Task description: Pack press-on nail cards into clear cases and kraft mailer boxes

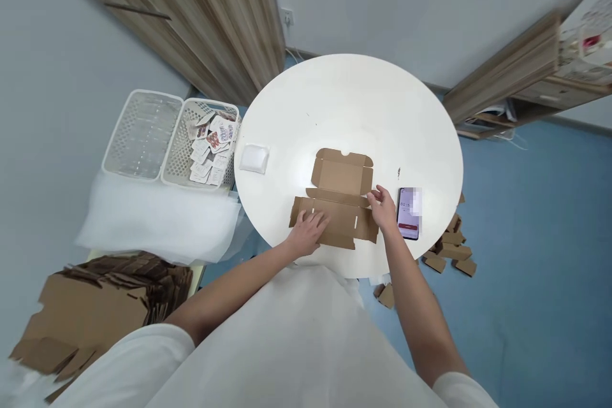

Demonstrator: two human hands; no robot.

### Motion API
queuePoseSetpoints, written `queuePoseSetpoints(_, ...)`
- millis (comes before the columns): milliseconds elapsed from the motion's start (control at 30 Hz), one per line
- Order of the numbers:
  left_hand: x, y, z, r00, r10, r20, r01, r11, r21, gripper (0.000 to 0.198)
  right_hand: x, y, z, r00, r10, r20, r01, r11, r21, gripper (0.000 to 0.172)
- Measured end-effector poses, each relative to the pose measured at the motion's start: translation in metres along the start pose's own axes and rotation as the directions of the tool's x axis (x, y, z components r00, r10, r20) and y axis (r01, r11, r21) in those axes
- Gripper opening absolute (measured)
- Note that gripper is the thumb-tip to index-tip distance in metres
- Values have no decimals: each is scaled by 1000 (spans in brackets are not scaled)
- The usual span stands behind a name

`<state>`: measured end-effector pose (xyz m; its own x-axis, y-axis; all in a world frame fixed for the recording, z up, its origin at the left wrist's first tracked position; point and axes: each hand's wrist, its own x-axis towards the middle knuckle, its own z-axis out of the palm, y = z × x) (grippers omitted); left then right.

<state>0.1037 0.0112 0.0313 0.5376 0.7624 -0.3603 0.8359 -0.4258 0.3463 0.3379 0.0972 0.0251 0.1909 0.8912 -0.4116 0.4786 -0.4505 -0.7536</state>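
A flat, unfolded brown cardboard box blank [338,194] lies on the near part of the round white table [354,102]. My left hand [308,231] rests flat on its near left flap, fingers stretched out. My right hand [382,207] touches the blank's right edge, fingers spread and slightly curled on the side flap. Neither hand lifts anything clear of the table.
A phone [409,212] with a lit screen lies just right of my right hand. A small white packet [254,158] sits at the table's left edge. Two white baskets [143,134], one with several sachets [210,143], stand left. Stacked cardboard blanks [95,312] lie lower left; folded boxes [452,252] on the blue floor.
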Motion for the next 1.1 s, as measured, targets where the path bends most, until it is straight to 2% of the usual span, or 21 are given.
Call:
queuePoseSetpoints(133, 1, -1, -4, 998, -55, 3, 55, 998, 41, 74, 22, -2, 10, 998, 37, 59, -36, 999, -11, 47)
queuePoseSetpoints(267, 7, 0, -8, 991, -124, -52, 128, 988, 84, 79, 22, 1, 16, 998, 4, 69, 1, 997, -74, 33)
queuePoseSetpoints(500, 20, -9, -21, 991, -116, -65, 127, 973, 192, 106, -6, 5, 12, 997, -19, 74, 23, 999, -47, 32)
queuePoseSetpoints(600, 23, -16, -23, 997, -64, -34, 70, 971, 231, 113, -22, 5, 14, 997, -6, 78, 14, 994, -110, 33)
queuePoseSetpoints(700, 21, -24, -20, 1000, -3, -6, 5, 972, 234, 108, -45, 2, 17, 996, -30, 82, 49, 969, -242, 39)
queuePoseSetpoints(767, 16, -27, -17, 999, 24, -21, -19, 975, 222, 103, -66, -1, 20, 994, -105, -1, 97, 918, -385, 49)
queuePoseSetpoints(800, 13, -29, -16, 999, 33, -37, -24, 976, 215, 101, -77, -2, 22, 985, -164, -62, 116, 874, -473, 57)
queuePoseSetpoints(833, 10, -30, -14, 998, 40, -56, -27, 978, 206, 100, -88, -2, 26, 971, -229, -73, 153, 822, -549, 64)
queuePoseSetpoints(900, 4, -33, -11, 995, 53, -82, -36, 981, 192, 99, -107, -2, 35, 944, -323, 74, 291, 701, -652, 75)
queuePoseSetpoints(1000, -3, -36, -10, 993, 86, -83, -69, 980, 186, 99, -124, 3, 52, 890, -340, 303, 448, 536, -715, 88)
queuePoseSetpoints(1100, -8, -38, -12, 988, 131, -82, -111, 970, 215, 101, -126, 9, 67, 889, -305, 343, 453, 470, -758, 97)
